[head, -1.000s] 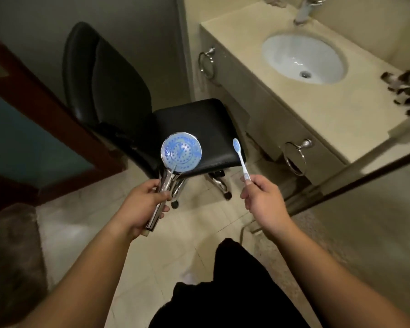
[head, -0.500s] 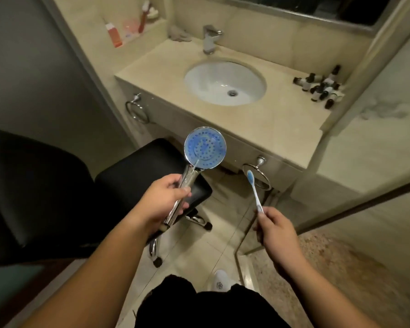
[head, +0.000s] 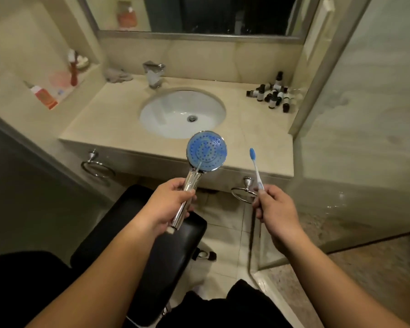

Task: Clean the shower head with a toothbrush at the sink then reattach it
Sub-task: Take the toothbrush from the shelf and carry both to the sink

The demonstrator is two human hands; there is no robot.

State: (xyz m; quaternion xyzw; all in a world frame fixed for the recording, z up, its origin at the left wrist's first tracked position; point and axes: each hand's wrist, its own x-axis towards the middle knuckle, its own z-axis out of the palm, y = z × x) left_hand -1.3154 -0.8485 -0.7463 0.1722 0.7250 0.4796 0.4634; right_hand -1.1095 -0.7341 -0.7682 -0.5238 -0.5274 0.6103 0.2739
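My left hand [head: 167, 204] grips the chrome handle of the shower head [head: 207, 150], whose round blue nozzle face points up toward me. My right hand [head: 273, 209] holds the white toothbrush [head: 255, 168] by its handle, blue bristle end upward. Brush and shower head are apart, side by side, in front of the vanity's near edge. The white oval sink [head: 156, 114] lies in the beige counter straight ahead, with a chrome tap [head: 154, 74] behind it.
A black padded stool [head: 128, 233] stands below my hands against the vanity. Several small dark bottles [head: 273, 94] cluster at the counter's back right. A glass shower partition [head: 355, 129] rises on the right. Toiletries sit on a ledge [head: 45, 95] at left. Two towel rings hang under the counter.
My view has swung from the stool and floor to face the sink squarely. Both hands came forward to the vanity, still holding the shower head and the toothbrush.
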